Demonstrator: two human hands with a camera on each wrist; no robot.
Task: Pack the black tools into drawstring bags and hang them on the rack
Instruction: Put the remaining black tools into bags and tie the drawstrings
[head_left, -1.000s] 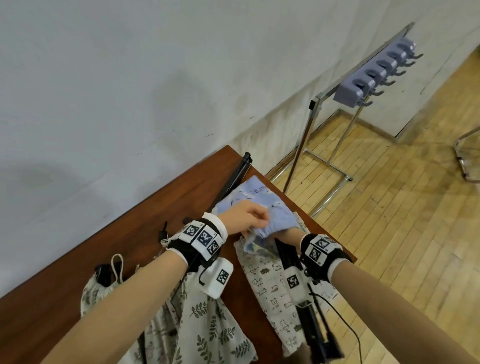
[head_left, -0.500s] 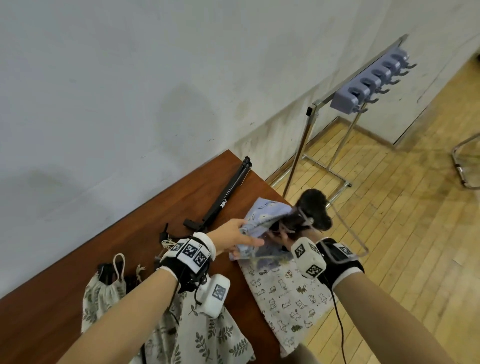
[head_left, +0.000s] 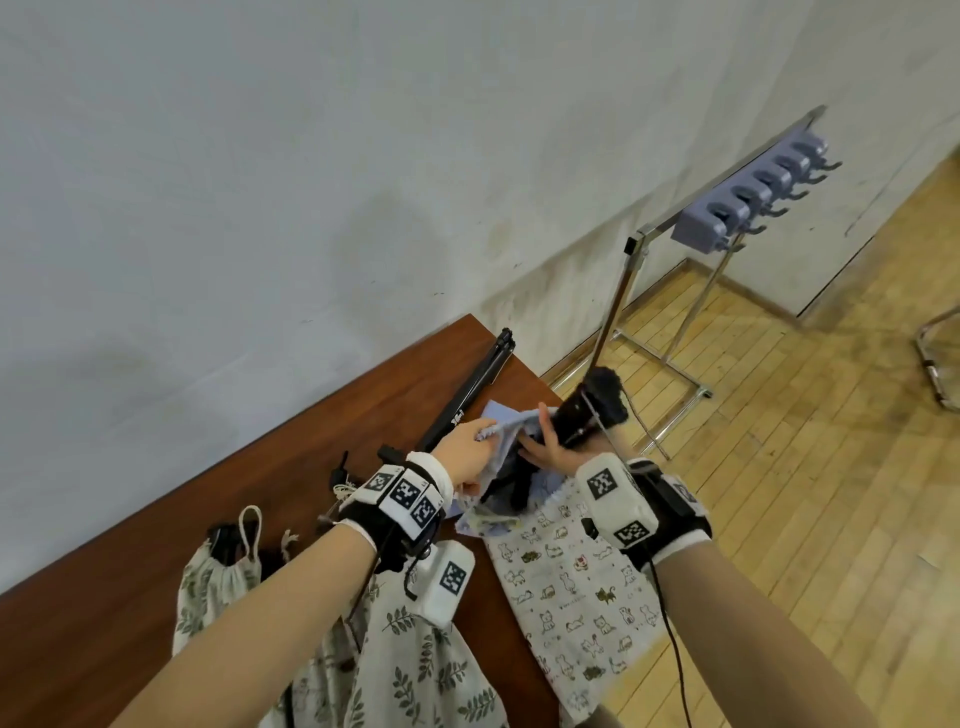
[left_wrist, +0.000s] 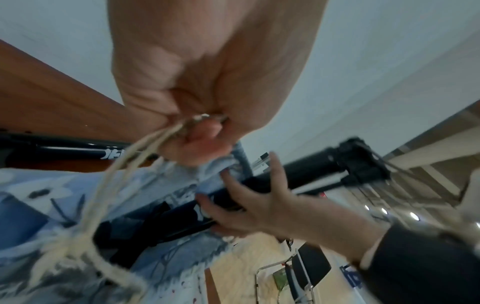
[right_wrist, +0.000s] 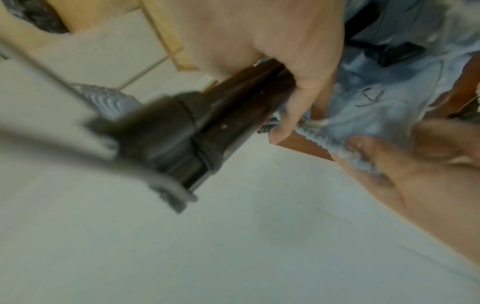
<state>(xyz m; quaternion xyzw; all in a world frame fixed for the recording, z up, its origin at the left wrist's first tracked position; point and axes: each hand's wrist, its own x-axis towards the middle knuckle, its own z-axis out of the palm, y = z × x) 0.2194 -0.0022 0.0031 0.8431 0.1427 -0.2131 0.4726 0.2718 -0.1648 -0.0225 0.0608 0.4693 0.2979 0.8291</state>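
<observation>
Black tool's (head_left: 582, 415) lower end inside blue bag (head_left: 501, 447)

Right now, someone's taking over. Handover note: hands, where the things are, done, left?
Left hand pinches the blue bag's rim and cord, holding the mouth open.
Right hand grips a black tool, lower end in the bag, head still out.
Second black tool lies loose on the table. Leaf bag and cat bag lie at the near edge.
Rack hooks empty.
Left: seat tool, cinch, hang; pack the rest.
</observation>
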